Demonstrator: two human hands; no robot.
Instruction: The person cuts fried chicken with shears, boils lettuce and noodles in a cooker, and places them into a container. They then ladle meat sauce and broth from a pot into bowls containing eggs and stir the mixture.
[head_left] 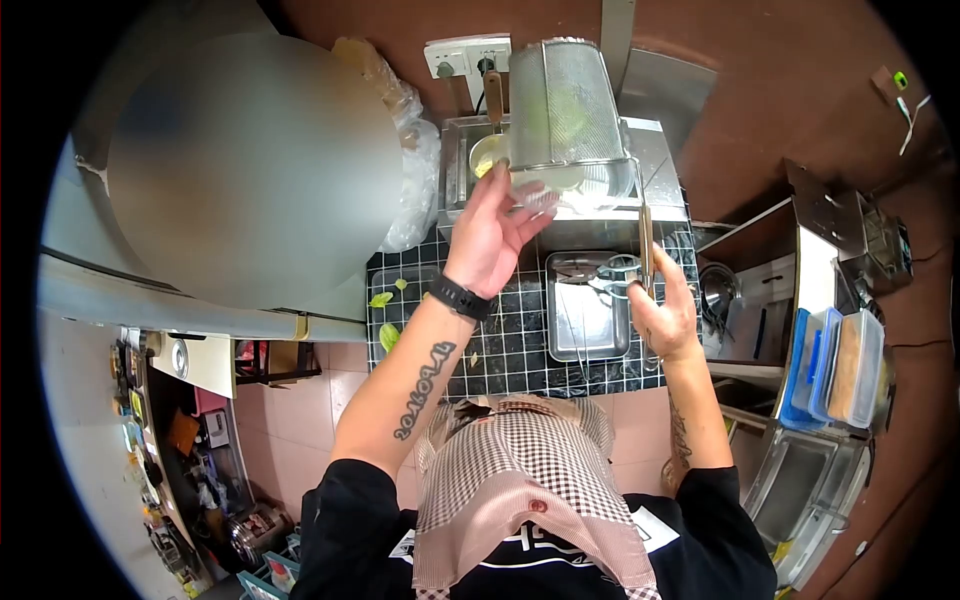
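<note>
**Mesh strainer tipped up over the counter, both hands busy**

So the main thing here was a tall wire-mesh strainer basket, up by the back wall above a stainless steel unit. It was tipped so its open end pointed toward the person, and something pale green showed through the mesh.

The right hand was clamped on the strainer's long handle, thumb on one side and fingers on the other. Some ring-shaped scissor handles showed right beside those fingers, over a rectangular metal tray. Couldn't tell if the hand had hold of those too.

The left hand was palm up with the fingers spread a bit, at the left side of a clear plastic container just below the strainer's mouth. Whether it was actually gripping the thing, I can't say. That wrist had a black watch on it.

Around all that: a small pan with yellow bits in it sat just left of the strainer, and some loose green leaves lay on the left end of the black-and-white grid tablecloth. Further left, a crumpled clear plastic bag bunched up next to the steel unit.
</note>
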